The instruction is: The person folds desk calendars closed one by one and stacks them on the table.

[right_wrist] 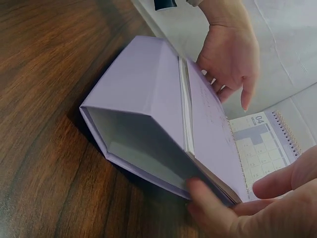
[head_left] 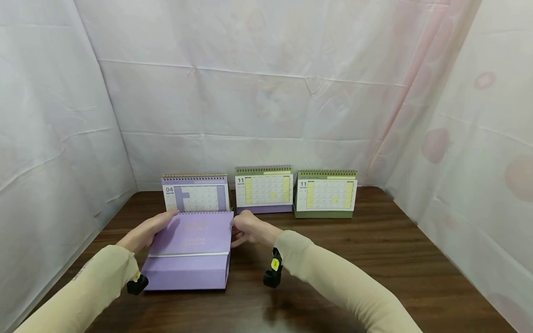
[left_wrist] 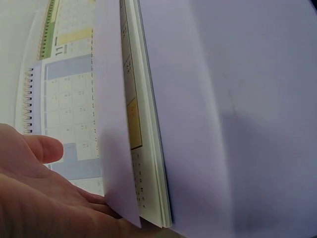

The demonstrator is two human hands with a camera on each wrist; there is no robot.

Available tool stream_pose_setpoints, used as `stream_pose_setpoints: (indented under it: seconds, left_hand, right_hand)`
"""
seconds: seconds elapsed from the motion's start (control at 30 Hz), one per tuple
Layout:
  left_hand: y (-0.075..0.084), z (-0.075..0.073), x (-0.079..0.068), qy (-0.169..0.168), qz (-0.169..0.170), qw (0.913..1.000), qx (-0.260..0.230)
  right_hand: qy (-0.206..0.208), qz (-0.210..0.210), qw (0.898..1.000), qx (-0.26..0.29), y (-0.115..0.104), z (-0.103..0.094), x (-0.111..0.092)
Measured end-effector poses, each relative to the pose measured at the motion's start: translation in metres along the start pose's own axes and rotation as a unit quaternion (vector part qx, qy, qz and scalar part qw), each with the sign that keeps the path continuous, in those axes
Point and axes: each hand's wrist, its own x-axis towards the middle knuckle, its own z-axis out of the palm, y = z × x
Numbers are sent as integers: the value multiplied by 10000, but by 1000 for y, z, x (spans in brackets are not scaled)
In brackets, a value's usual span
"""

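Right, pale fabric dominates, hung across the back and down both sides, with faint strawberry prints over on the right. Next down in size, the dark wood bench, carrying every calendar in play.

And look at the lilac calendar, standing on the near left of the bench, faint gold lettering on its cover, a white strip of page edges showing just above the front panel of its stand! Behind it, partly covered, stands the calendar marked 04; next along, the purple-based calendar, showing 11; then out at the far right of the row, the green-based calendar, also on 11.

Over to the hands: the left hand is at the lilac calendar's left side, fingers fairly straight behind the cover's edge, thumb spread well away. Opposite, the right hand meets the right edge, fingers bent, one tip blurred in the right wrist view; pinching the pages or merely touching, I cannot tell.

Smallest of all, a black wrist unit with a yellow label hangs at the right cuff.
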Motion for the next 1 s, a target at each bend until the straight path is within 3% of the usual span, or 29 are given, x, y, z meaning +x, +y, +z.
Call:
stream_pose_setpoints:
  seconds: [0.33, 0.6, 0.77, 1.0]
  left_hand:
    - [-6, 6, 4, 144, 87, 9997, 179]
    - [-12, 8, 7, 289, 77, 9988, 382]
    - [-16, 9, 10, 446, -145, 9975, 533]
    - [-19, 11, 13, 422, -226, 9973, 562]
  right_hand:
    - [229, -50, 9975, -660, 8, 2, 4]
    - [169, -115, 9979, -618, 14, 3, 6]
    - [209, -126, 9972, -709, 18, 4, 7]
    - [262, -108, 9969, -739, 21, 4, 9]
